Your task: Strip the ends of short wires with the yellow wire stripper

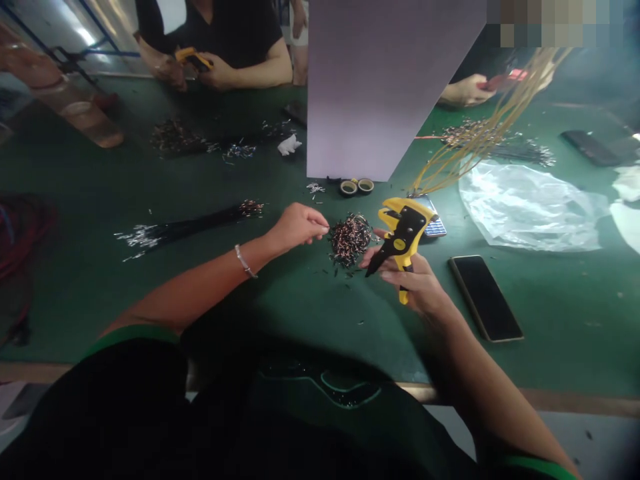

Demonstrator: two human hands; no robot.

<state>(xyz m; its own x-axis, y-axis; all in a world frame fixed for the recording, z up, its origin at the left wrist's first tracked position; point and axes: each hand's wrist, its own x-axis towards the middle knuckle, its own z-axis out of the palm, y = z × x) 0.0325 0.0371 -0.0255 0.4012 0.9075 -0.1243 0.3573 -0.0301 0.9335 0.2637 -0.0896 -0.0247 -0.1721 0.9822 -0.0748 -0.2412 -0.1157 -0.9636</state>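
Observation:
My left hand is closed in a pinch at the left edge of a heap of small dark and copper-coloured pieces; whatever is between its fingertips is too small to name. Right of the heap, my right hand holds a yellow and black wire stripper, its jaw end up and its handles toward me. To the left of my left hand lies a bundle of black wires with bare silvery ends on one side and copper ends on the other.
A phone and a clear plastic bag lie at the right. Tape rolls sit below a pale upright panel. Yellow wires rise behind the stripper. Across the green table, other people's hands hold tools.

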